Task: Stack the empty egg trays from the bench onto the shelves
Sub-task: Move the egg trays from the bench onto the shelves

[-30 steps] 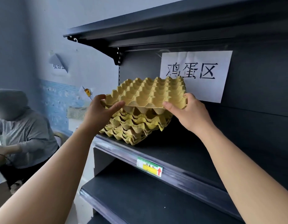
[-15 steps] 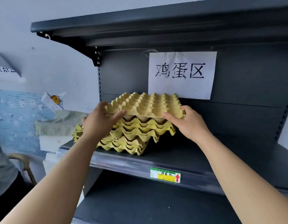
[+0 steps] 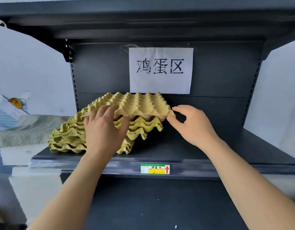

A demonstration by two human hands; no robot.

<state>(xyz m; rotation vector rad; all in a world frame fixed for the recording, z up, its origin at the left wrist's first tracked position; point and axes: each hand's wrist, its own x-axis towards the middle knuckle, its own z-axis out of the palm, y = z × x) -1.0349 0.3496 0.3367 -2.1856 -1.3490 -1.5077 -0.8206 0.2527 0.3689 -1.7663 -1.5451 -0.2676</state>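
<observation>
A tan empty egg tray (image 3: 135,103) lies tilted on top of a skewed stack of yellow-green egg trays (image 3: 69,140) at the left of the dark middle shelf (image 3: 201,146). My left hand (image 3: 103,131) grips the top tray's front left edge, fingers over it and thumb under it. My right hand (image 3: 191,125) pinches the tray's front right corner loosely between thumb and forefinger. The lower trays are fanned out toward the left and partly hidden behind my left hand.
A white paper sign (image 3: 161,70) hangs on the back panel above the trays. The upper shelf (image 3: 143,19) overhangs closely. A price label (image 3: 155,168) marks the shelf's front rim; a lower shelf (image 3: 160,205) lies beneath. Woven cloth (image 3: 27,128) and white boxes (image 3: 27,183) sit left.
The top tray has come down onto the stack and further in. The view has swung right to face the shelf squarely. My right fingers have loosened at the corner.
</observation>
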